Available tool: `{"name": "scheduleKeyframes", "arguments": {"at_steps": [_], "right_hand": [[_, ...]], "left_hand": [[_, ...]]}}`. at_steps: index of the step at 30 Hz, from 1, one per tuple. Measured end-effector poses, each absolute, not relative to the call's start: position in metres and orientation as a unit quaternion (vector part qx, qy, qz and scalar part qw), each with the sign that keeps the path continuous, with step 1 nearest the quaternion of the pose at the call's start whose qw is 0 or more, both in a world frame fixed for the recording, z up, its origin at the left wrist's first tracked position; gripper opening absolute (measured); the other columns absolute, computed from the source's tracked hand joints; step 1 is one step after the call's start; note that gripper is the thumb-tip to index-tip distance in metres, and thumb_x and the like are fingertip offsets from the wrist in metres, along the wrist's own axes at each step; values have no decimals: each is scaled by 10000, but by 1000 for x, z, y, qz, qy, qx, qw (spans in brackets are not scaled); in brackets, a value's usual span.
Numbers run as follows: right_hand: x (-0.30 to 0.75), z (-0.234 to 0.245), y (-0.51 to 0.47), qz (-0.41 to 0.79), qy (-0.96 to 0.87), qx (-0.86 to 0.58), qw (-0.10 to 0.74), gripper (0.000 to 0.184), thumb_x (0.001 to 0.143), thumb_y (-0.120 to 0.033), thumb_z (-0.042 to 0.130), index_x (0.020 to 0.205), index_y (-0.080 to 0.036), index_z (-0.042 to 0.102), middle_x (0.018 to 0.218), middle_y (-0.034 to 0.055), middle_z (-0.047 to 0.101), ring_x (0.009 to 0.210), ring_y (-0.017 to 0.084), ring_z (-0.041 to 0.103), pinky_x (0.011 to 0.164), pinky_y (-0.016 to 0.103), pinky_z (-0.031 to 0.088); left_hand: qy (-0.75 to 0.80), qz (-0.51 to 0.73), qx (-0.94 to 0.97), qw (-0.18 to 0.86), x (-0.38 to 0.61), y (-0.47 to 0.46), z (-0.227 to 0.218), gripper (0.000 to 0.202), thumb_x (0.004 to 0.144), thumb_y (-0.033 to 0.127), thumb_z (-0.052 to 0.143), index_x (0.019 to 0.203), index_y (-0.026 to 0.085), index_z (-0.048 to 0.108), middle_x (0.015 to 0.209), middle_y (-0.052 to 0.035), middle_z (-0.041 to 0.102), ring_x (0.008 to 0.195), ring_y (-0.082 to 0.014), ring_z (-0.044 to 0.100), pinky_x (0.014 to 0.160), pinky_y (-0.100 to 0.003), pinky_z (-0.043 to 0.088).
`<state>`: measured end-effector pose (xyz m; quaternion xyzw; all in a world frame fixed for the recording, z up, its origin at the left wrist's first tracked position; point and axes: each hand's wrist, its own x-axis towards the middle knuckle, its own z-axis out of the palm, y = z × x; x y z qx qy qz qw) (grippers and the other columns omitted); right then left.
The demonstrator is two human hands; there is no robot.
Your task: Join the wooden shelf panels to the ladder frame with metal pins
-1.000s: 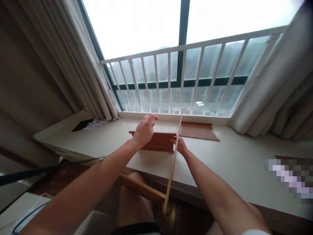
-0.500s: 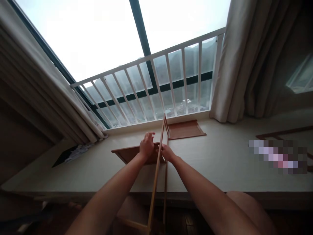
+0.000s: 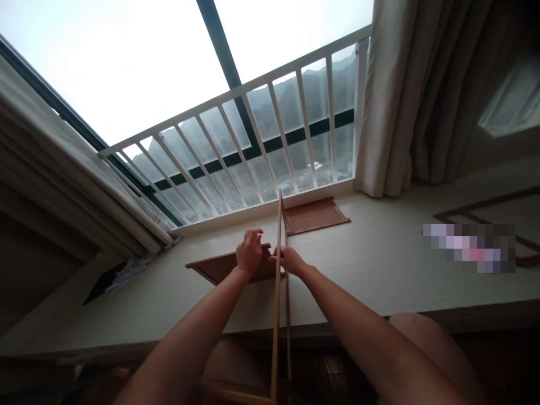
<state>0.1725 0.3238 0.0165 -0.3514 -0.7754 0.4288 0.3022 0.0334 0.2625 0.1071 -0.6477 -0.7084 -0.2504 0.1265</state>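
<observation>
A brown wooden panel [image 3: 215, 265] stands tilted on the pale window ledge [image 3: 379, 270]. My left hand [image 3: 248, 253] is curled over its top edge near its right end. My right hand [image 3: 291, 260] grips a light wooden frame [image 3: 277, 315] that stands on edge and runs from the floor between my knees up to the window sill. The two hands are close together, and the frame meets the panel's right end between them.
A second flat brown panel [image 3: 315, 215] lies on the ledge by the window. White railing bars [image 3: 253, 152] front the glass. Curtains [image 3: 422, 95] hang at right and left. A dark frame [image 3: 485, 214] lies at far right; crumpled white cloth [image 3: 126, 270] at left.
The view has swung left and up. My left hand came down from above the panel and closed on its top edge. The frame now stands nearly edge-on to me.
</observation>
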Motion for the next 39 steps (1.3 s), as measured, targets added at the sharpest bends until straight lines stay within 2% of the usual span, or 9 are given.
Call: {"name": "scheduleKeyframes", "arguments": {"at_steps": [6, 15, 20, 24, 30, 39], "right_hand": [[171, 22, 322, 421, -790, -352, 275, 280, 764, -462, 675, 840, -193, 695, 772, 47, 688, 690, 159, 592, 622, 246, 398], [169, 26, 324, 419, -812, -317, 253, 146, 792, -321, 655, 843, -197, 711, 865, 49, 717, 796, 176, 623, 679, 240, 422], [168, 26, 328, 422, -821, -299, 241, 111, 766, -269, 672, 825, -187, 719, 820, 37, 713, 757, 165, 612, 653, 232, 418], [166, 27, 334, 423, -829, -284, 231, 93, 709, -238, 708, 778, -177, 719, 755, 16, 698, 713, 149, 596, 611, 217, 402], [165, 29, 341, 424, -837, -274, 211, 178, 624, -272, 769, 747, -157, 710, 685, 2, 664, 639, 131, 569, 552, 208, 377], [168, 31, 336, 400, -841, -303, 203, 203, 670, -335, 734, 757, -157, 688, 718, 19, 669, 648, 132, 564, 558, 213, 366]], "left_hand": [[-693, -256, -663, 119, 33, 259, 109, 197, 965, 282, 377, 1052, 237, 549, 1064, -30, 606, 896, -143, 606, 727, -232, 434], [-685, -262, -672, 103, 34, 256, 113, 199, 954, 255, 388, 1037, 233, 568, 1043, -31, 608, 886, -144, 599, 764, -238, 432], [-676, -243, -691, 83, 30, 251, 118, 280, 959, 277, 380, 1121, 286, 608, 1021, -24, 589, 870, -146, 588, 762, -239, 427], [-666, -212, -713, 57, 24, 249, 121, 386, 951, 215, 378, 1239, 359, 590, 937, -10, 539, 794, -121, 569, 739, -224, 417], [-628, -185, -756, 11, 10, 253, 120, 475, 913, 128, 388, 1227, 408, 608, 900, 0, 488, 758, -103, 529, 729, -215, 413], [-633, -191, -750, 7, 19, 261, 120, 491, 908, 118, 382, 1248, 401, 594, 899, -6, 484, 749, -109, 514, 702, -217, 401]]}}
